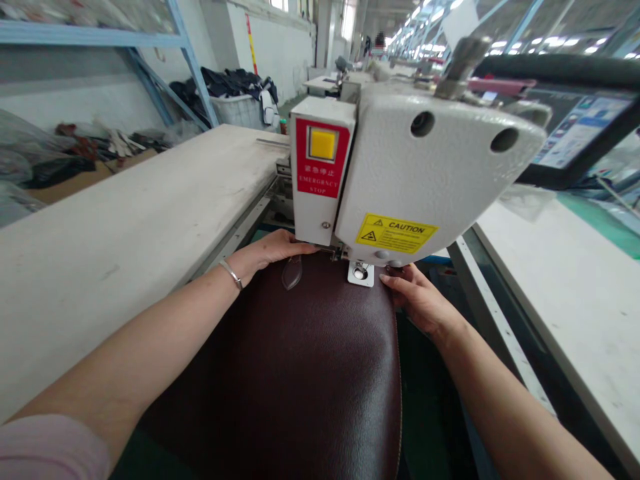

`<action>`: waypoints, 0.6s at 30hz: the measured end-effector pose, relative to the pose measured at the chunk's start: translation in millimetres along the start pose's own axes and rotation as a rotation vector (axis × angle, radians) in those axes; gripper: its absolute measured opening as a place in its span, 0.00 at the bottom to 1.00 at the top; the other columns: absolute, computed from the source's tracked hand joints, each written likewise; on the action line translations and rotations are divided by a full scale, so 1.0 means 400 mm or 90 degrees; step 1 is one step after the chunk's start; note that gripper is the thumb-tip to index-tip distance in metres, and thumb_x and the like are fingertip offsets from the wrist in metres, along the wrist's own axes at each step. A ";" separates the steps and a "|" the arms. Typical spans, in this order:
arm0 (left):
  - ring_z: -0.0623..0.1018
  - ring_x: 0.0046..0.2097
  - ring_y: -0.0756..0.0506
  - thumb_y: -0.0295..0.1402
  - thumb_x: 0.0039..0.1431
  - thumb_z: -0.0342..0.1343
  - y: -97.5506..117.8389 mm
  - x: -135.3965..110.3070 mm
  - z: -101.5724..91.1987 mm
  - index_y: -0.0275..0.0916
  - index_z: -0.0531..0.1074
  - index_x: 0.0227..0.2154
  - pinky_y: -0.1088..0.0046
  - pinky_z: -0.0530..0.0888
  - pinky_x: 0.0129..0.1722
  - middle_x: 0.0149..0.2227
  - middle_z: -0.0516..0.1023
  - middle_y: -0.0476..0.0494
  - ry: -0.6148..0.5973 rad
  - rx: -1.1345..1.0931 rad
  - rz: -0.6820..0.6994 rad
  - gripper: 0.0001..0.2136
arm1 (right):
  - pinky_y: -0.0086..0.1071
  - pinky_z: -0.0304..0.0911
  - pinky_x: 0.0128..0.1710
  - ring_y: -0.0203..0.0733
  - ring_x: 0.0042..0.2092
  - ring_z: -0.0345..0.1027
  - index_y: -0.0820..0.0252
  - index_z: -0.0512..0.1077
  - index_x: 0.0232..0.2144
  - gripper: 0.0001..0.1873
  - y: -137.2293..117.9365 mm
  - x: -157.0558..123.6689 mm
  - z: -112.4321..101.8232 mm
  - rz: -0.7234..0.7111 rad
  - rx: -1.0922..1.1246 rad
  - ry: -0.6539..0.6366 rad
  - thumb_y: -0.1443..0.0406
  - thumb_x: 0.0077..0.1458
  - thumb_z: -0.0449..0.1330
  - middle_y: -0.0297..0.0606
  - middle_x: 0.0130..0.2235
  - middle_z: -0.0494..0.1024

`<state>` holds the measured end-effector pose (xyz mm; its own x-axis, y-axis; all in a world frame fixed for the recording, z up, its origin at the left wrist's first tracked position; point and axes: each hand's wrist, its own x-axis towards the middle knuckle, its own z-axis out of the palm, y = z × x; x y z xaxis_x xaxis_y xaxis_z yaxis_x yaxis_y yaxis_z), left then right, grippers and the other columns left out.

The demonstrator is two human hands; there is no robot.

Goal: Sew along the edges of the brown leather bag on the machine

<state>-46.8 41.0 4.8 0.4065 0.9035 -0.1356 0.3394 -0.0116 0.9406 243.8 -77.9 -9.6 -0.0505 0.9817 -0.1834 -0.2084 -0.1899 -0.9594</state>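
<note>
A large dark brown leather piece (320,360) lies under the white head of an industrial sewing machine (430,160), with stitching along its right edge. My left hand (280,248) pinches its far left edge, the fingertips partly hidden below the machine's front box. Just below those fingers, a leaf-shaped leather tab (292,272) rests on the piece. My right hand (417,297) holds the right edge near the needle area, thumb on top and the other fingers mostly out of sight. Between the hands, a small white metal presser plate (361,274) with a round hole sits on the leather.
A yellow emergency stop button (322,143) is on the machine's front box. White tabletops (125,220) flank the machine, with metal rails (505,320) along the gap. A monitor (580,127) stands at right. A bin (239,110) of dark cloth and a blue rack (193,73) stand back left.
</note>
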 end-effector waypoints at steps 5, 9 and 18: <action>0.78 0.43 0.40 0.50 0.36 0.71 0.005 -0.003 0.001 0.37 0.81 0.33 0.63 0.73 0.48 0.37 0.82 0.41 -0.010 0.002 -0.011 0.24 | 0.30 0.67 0.30 0.45 0.46 0.69 0.47 0.68 0.47 0.25 0.000 0.001 -0.003 -0.001 0.019 -0.004 0.63 0.46 0.69 0.33 0.48 0.75; 0.78 0.43 0.40 0.51 0.37 0.71 0.008 -0.001 0.004 0.37 0.81 0.33 0.64 0.73 0.49 0.39 0.82 0.41 -0.009 0.010 -0.012 0.24 | 0.33 0.69 0.34 0.45 0.46 0.69 0.47 0.68 0.47 0.26 -0.003 -0.002 -0.004 0.002 0.027 0.000 0.64 0.45 0.69 0.33 0.48 0.75; 0.77 0.51 0.38 0.50 0.39 0.71 -0.006 0.006 0.010 0.38 0.81 0.40 0.61 0.69 0.58 0.46 0.81 0.40 -0.052 -0.045 -0.024 0.26 | 0.33 0.70 0.32 0.47 0.46 0.70 0.48 0.68 0.48 0.29 0.005 -0.007 -0.004 0.023 0.058 0.004 0.65 0.42 0.70 0.34 0.47 0.75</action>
<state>-43.3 41.4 0.9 0.4639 0.8645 -0.1935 0.2959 0.0546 0.9536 245.0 -80.9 -11.2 -0.0542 0.9742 -0.2192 -0.2952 -0.2254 -0.9285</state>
